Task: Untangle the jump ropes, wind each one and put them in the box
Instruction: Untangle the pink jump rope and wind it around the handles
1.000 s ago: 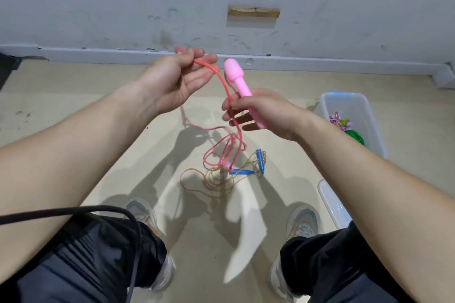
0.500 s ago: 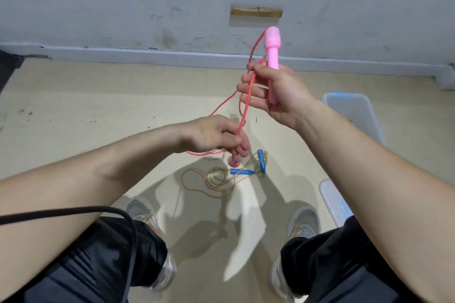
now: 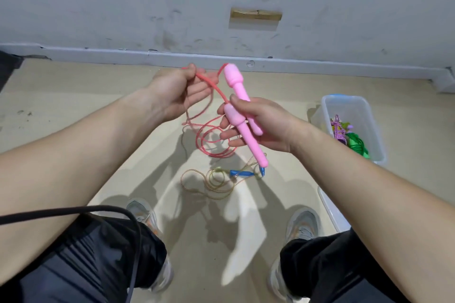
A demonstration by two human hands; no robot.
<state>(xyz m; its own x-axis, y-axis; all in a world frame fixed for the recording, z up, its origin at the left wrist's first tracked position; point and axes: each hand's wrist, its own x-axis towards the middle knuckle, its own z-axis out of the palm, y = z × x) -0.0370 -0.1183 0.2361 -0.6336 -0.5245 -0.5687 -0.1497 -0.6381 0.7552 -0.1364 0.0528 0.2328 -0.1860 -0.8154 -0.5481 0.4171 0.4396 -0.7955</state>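
Right hand (image 3: 268, 125) grips both rigid pink handles (image 3: 246, 131); left hand (image 3: 177, 91) pinches the pink cord (image 3: 209, 130), seemingly light and floppy, best wound from the handles.

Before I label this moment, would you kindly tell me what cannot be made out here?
Head view:
- Pink plastic cord: its run through the left hand is hidden in the grip.
- Second blue handle of the gold-corded rope: mostly behind a pink handle held by the right hand.
- Clear flat lid: largely covered by the right forearm.
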